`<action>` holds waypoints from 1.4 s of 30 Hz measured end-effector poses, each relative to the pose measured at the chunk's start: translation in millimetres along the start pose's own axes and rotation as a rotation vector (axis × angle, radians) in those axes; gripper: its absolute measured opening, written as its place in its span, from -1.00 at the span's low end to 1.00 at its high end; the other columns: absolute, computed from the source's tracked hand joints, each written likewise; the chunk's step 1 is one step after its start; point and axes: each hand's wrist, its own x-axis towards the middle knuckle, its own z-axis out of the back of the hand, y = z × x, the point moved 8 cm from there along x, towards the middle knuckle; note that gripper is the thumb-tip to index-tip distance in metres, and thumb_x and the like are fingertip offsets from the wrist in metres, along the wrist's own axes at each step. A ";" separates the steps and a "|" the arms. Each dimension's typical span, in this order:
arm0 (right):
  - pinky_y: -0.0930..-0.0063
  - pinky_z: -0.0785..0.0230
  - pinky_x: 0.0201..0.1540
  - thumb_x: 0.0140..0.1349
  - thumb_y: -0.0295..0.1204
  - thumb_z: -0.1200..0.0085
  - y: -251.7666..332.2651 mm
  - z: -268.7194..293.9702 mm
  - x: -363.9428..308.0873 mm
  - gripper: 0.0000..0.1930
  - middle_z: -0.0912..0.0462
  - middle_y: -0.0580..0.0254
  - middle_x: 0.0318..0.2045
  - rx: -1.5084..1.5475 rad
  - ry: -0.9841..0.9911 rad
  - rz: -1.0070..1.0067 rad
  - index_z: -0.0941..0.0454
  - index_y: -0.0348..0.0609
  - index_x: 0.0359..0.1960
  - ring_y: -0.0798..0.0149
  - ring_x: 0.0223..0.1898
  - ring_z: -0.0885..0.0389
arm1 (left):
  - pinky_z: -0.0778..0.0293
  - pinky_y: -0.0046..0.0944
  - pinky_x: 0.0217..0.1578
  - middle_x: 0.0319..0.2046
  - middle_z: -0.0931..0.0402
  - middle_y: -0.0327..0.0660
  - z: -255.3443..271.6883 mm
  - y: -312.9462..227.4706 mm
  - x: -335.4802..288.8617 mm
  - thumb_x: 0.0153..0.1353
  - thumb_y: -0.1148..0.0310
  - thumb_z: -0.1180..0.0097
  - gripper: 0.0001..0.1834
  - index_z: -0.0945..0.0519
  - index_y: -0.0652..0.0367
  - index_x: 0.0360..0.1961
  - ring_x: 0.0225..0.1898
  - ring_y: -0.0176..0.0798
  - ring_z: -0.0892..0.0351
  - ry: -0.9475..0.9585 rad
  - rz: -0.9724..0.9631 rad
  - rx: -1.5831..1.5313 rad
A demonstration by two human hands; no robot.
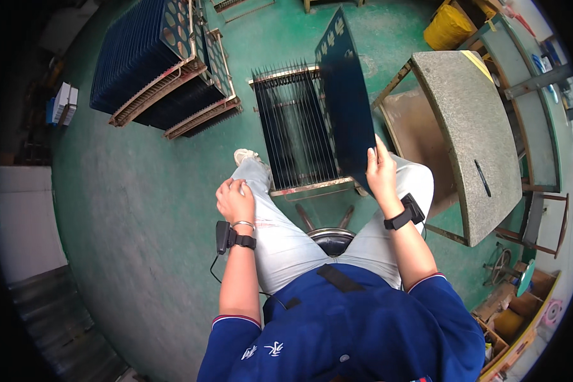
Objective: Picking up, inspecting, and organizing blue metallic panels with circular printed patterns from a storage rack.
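Note:
My right hand [381, 170] grips the near edge of a dark blue panel [345, 95] that stands upright at the right side of a rack. Light cut-out shapes show near the panel's far end. The slotted rack [293, 127] stands on the floor between my knees, with rows of thin upright wires or dividers. My left hand [235, 200] rests on my left knee, its fingers bent over the trouser leg, and no object shows in it.
Two racks packed with dark panels [130, 60] stand at the far left. To the right is a grey-topped table [468, 140] with a black pen [482, 177] on it. A yellow sack [447, 27] lies at the back right. Beneath me is a round stool [332, 243].

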 end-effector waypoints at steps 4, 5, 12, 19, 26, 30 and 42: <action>0.35 -0.35 -0.42 0.25 -0.53 0.06 -6.6 -11.3 5.8 -0.62 -0.53 -0.16 -0.49 -0.067 -0.019 0.067 -0.36 -0.27 0.13 0.02 -0.55 -0.53 | -0.30 -0.03 0.02 -0.07 -0.49 -0.30 3.3 0.3 1.2 0.10 0.26 -0.04 -0.82 -0.67 -0.05 -0.33 0.07 -0.14 -0.36 -0.014 0.013 -0.034; 0.35 -0.35 -0.42 0.25 -0.53 0.06 -8.4 -12.7 9.5 -0.62 -0.53 -0.16 -0.49 -0.065 -0.017 0.065 -0.36 -0.27 0.13 0.02 -0.55 -0.53 | -0.29 -0.05 0.03 -0.07 -0.49 -0.30 3.7 1.8 1.4 0.11 0.26 -0.04 -0.81 -0.67 -0.04 -0.33 0.07 -0.14 -0.36 -0.016 0.022 -0.034; 0.12 -0.39 -0.32 0.23 -0.52 0.08 -30.2 -58.6 44.5 -0.63 -0.54 -0.31 -0.41 -0.091 0.103 -0.027 -0.39 -0.26 0.09 -0.24 -0.34 -0.55 | -0.29 -0.07 0.03 -0.09 -0.51 -0.30 3.5 4.9 3.3 0.11 0.25 -0.03 -0.82 -0.67 -0.04 -0.35 0.06 -0.15 -0.37 0.001 0.034 -0.042; 0.01 -0.28 0.09 0.21 -0.50 0.10 -97.9 -131.5 9.5 -0.58 -0.50 -0.16 -0.01 -0.302 0.338 -0.108 -0.34 -0.17 0.15 -0.07 0.05 -0.46 | -0.29 -0.09 0.03 -0.09 -0.51 -0.31 5.3 4.7 3.1 0.12 0.26 -0.03 -0.83 -0.65 -0.04 -0.36 0.05 -0.15 -0.38 -0.006 0.037 -0.026; -0.16 0.26 0.33 0.16 -0.41 0.00 -107.1 -150.3 -22.5 -0.55 0.06 0.16 0.39 -0.680 0.441 0.046 -0.37 -0.19 0.13 0.13 0.40 0.11 | -0.28 -0.08 0.05 -0.12 -0.52 -0.30 8.3 4.2 6.3 0.09 0.28 -0.03 -0.84 -0.65 -0.03 -0.39 0.03 -0.14 -0.39 -0.016 0.029 -0.053; -0.14 0.27 0.33 0.15 -0.33 -0.06 -96.9 -154.3 -23.4 -0.56 0.09 0.17 0.40 -0.786 0.380 0.154 -0.43 -0.15 0.08 0.14 0.41 0.14 | -0.29 -0.08 0.03 -0.13 -0.52 -0.30 7.8 5.8 6.2 0.09 0.28 -0.04 -0.85 -0.65 -0.03 -0.40 0.03 -0.15 -0.40 -0.029 0.023 -0.033; -0.19 0.15 0.28 0.14 -0.38 -0.04 -95.8 -144.8 -10.2 -0.78 -0.13 0.08 0.31 -0.675 0.350 -0.016 -0.61 -0.17 -0.22 0.01 0.32 -0.07 | -0.31 -0.10 -0.01 -0.18 -0.54 -0.31 4.4 0.3 8.7 0.08 0.29 -0.05 -0.86 -0.65 -0.01 -0.43 -0.01 -0.15 -0.42 -0.068 -0.025 -0.090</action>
